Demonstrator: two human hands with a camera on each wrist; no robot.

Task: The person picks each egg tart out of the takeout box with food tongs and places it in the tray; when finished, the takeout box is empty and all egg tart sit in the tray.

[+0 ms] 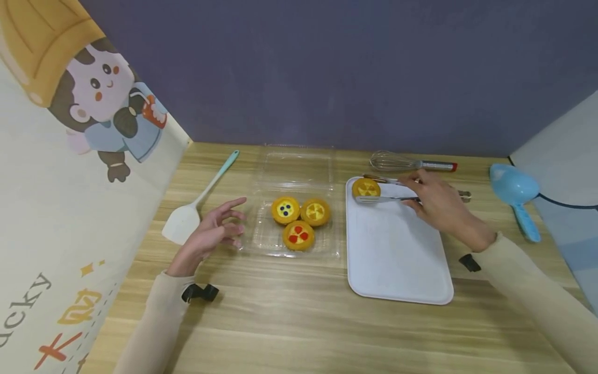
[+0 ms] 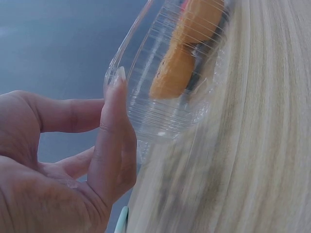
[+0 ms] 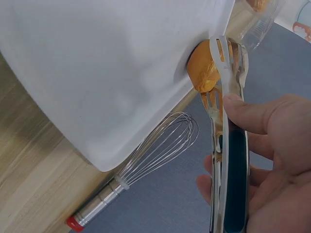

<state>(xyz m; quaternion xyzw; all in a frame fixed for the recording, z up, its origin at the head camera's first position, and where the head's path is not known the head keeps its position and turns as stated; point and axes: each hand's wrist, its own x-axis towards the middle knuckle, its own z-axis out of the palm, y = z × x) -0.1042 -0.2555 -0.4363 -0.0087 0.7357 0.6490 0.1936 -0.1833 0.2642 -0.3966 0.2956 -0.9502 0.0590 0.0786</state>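
My right hand (image 1: 439,205) holds metal tongs (image 3: 235,165) with dark handle inlays. Their slotted tips lie on either side of an egg tart (image 1: 366,187) with yellow fruit pieces, at the back left corner of the white tray (image 1: 397,259). My left hand (image 1: 210,231), its fingers loosely bent and holding nothing, hovers at the left side of a clear plastic box (image 1: 261,240) with its lid folded back. Inside the box sit a tart with blue berries (image 1: 285,210), one with yellow pieces (image 1: 315,212) and one with red pieces (image 1: 298,236).
Behind the tray lies a whisk (image 1: 397,162) with a red-tipped handle. A white spatula (image 1: 181,224) with a mint handle lies left of the box. To the far right is a blue scoop (image 1: 514,184) by a dark cable. Walls border the wooden table (image 1: 280,311).
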